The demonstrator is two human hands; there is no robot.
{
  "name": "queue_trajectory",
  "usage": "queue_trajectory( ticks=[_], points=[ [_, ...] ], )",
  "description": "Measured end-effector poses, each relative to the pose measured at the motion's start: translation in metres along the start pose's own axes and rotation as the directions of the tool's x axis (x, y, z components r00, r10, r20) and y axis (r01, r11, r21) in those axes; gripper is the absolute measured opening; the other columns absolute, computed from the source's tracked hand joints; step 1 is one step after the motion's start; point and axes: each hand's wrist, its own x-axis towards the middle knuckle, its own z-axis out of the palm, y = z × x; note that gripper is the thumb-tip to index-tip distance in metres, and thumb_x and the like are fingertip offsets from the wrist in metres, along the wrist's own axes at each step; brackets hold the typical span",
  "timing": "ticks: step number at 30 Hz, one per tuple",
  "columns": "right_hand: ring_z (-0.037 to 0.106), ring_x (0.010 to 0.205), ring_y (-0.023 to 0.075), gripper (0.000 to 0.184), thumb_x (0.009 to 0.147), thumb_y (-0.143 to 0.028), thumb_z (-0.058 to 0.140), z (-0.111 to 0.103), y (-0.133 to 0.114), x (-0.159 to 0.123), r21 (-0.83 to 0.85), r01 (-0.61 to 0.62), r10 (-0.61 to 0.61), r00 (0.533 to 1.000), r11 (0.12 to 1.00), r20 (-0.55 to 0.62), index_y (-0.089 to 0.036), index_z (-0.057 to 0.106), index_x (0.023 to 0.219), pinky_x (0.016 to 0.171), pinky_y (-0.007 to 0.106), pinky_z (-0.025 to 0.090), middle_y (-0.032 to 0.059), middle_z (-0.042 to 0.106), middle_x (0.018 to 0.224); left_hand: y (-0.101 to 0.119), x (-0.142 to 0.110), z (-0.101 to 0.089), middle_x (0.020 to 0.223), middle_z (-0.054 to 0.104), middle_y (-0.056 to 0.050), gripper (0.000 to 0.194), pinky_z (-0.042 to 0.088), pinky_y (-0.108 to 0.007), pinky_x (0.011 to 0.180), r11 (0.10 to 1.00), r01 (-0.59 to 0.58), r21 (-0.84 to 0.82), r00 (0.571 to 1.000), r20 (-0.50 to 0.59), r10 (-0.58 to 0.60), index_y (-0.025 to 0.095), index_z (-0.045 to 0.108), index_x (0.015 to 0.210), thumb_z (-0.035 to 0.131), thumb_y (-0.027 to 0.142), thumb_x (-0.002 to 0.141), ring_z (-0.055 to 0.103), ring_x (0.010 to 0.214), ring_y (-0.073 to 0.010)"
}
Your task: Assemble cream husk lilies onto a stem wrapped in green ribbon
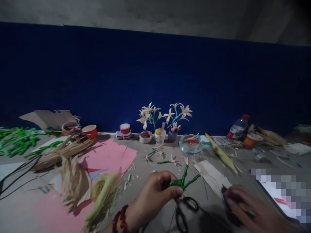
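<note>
the left hand (157, 191) is nearly closed, thumb and fingertips pinching the slim green-wrapped stems (185, 176) at their near end, with a red beaded bracelet (120, 220) at the wrist. the stems lie beyond the fingertips, between the hands but far nearer the left one. their long axes fork from the pinch: one points away and slightly right, tipped with pale petals, the other slants more sharply right. the right hand (250, 207) is to the right of them, well apart, its fingers curled beside a blurred dark object (229, 207); whether it grips that cannot be told.

just on the near side of the pinch are the black-handled scissors (190, 204), loops toward the person and nearest the left hand; their blades cannot be made out. a flat white paper strip (211, 176) lies beyond the right hand, slanting away to the left. past the stems, short green stem pieces with pale petals (164, 161) lie on the grey counter (143, 168), and farther back stand cream-petalled flowers (145, 115).

the join under the left thumb is hidden, the forearms are cut off by the lower edge, and the device at the right (279, 200) is mostly masked by pixelated blocks.
</note>
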Motion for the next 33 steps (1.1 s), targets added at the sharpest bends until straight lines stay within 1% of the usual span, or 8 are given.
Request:
queue_trajectory(
  ticks=[2, 5, 8, 11, 16, 19, 25, 33],
  points=[
    [0.068, 0.070, 0.0188, 0.017, 0.080, -0.037, 0.061, 0.015, -0.053, 0.005, 0.298, -0.042, 0.030, 0.999, 0.954, 0.042, -0.022, 0.067, 0.076, 0.064, 0.024, 0.055, 0.0031, 0.070, 0.076, 0.000, -0.001, 0.003, 0.057, 0.061, 0.000, 0.016, 0.041, -0.026, 0.061, 0.999, -0.026, 0.043, 1.000, -0.009, 0.026, 0.014, 0.058, 0.066, 0.069, 0.025, 0.071, 0.057, 0.059, -0.0147],
    [0.061, 0.057, 0.0135, 0.024, 0.079, -0.042, 0.064, 0.045, -0.110, 0.010, 0.655, -0.107, 0.086, 0.994, 0.748, 0.064, -0.020, 0.067, 0.070, 0.054, 0.020, 0.051, 0.0003, 0.065, 0.069, -0.001, -0.002, 0.004, 0.060, 0.062, -0.001, 0.014, 0.041, -0.026, 0.061, 0.996, -0.066, 0.064, 0.998, -0.019, 0.067, 0.014, 0.059, 0.066, 0.068, 0.024, 0.072, 0.058, 0.061, -0.0155],
    [0.060, 0.058, 0.0129, 0.028, 0.071, -0.047, 0.073, 0.066, -0.138, 0.012, 0.845, -0.156, 0.204, 0.977, 0.512, 0.057, -0.019, 0.068, 0.069, 0.054, 0.020, 0.050, 0.0019, 0.066, 0.072, -0.001, -0.004, 0.003, 0.060, 0.061, -0.001, 0.015, 0.041, -0.024, 0.058, 0.993, -0.108, 0.048, 0.993, -0.042, 0.110, 0.015, 0.058, 0.064, 0.066, 0.023, 0.073, 0.057, 0.061, -0.0152],
    [0.059, 0.057, 0.0124, 0.027, 0.069, -0.046, 0.075, 0.071, -0.149, 0.014, 0.898, -0.175, 0.280, 0.958, 0.405, 0.061, -0.020, 0.070, 0.078, 0.054, 0.019, 0.050, 0.0018, 0.067, 0.069, -0.001, -0.006, 0.002, 0.059, 0.060, 0.000, 0.017, 0.041, -0.023, 0.056, 0.988, -0.154, 0.031, 0.984, -0.083, 0.157, 0.015, 0.058, 0.062, 0.066, 0.024, 0.074, 0.058, 0.060, -0.0149],
    [0.059, 0.056, 0.0120, 0.023, 0.071, -0.042, 0.075, 0.065, -0.150, 0.019, 0.896, -0.185, 0.255, 0.963, 0.404, 0.084, -0.020, 0.069, 0.077, 0.055, 0.018, 0.049, 0.0005, 0.067, 0.065, -0.009, -0.004, 0.004, 0.059, 0.062, -0.003, 0.021, 0.044, -0.026, 0.058, 0.979, -0.185, -0.082, 0.979, -0.101, 0.177, 0.014, 0.059, 0.064, 0.069, 0.029, 0.074, 0.059, 0.059, -0.0172],
    [0.061, 0.060, 0.0134, 0.019, 0.076, -0.039, 0.072, 0.066, -0.146, 0.022, 0.877, -0.159, 0.187, 0.979, 0.453, 0.081, -0.022, 0.068, 0.081, 0.057, 0.019, 0.052, 0.0012, 0.068, 0.071, -0.016, -0.001, 0.005, 0.059, 0.060, -0.001, 0.019, 0.044, -0.028, 0.058, 0.962, -0.220, -0.161, 0.971, -0.131, 0.200, 0.016, 0.058, 0.065, 0.069, 0.029, 0.074, 0.059, 0.058, -0.0174],
    [0.066, 0.067, 0.0151, 0.013, 0.080, -0.034, 0.068, 0.066, -0.145, 0.028, 0.823, -0.087, 0.106, 0.994, 0.562, 0.033, -0.022, 0.069, 0.082, 0.062, 0.018, 0.055, 0.0020, 0.069, 0.075, -0.021, -0.001, 0.004, 0.063, 0.056, 0.002, 0.014, 0.040, -0.022, 0.061, 0.935, -0.309, -0.173, 0.935, -0.237, 0.265, 0.016, 0.059, 0.065, 0.069, 0.019, 0.075, 0.052, 0.064, -0.0130],
    [0.070, 0.072, 0.0169, 0.019, 0.077, -0.037, 0.071, 0.065, -0.153, 0.046, 0.846, -0.169, 0.111, 0.985, 0.506, 0.130, -0.019, 0.067, 0.083, 0.070, 0.025, 0.057, 0.0031, 0.072, 0.080, -0.015, 0.008, -0.001, 0.076, 0.056, 0.001, 0.011, 0.041, -0.022, 0.070, 0.870, -0.416, -0.266, 0.887, -0.329, 0.323, 0.017, 0.065, 0.064, 0.075, 0.015, 0.068, 0.052, 0.076, -0.0138]
  ],
)
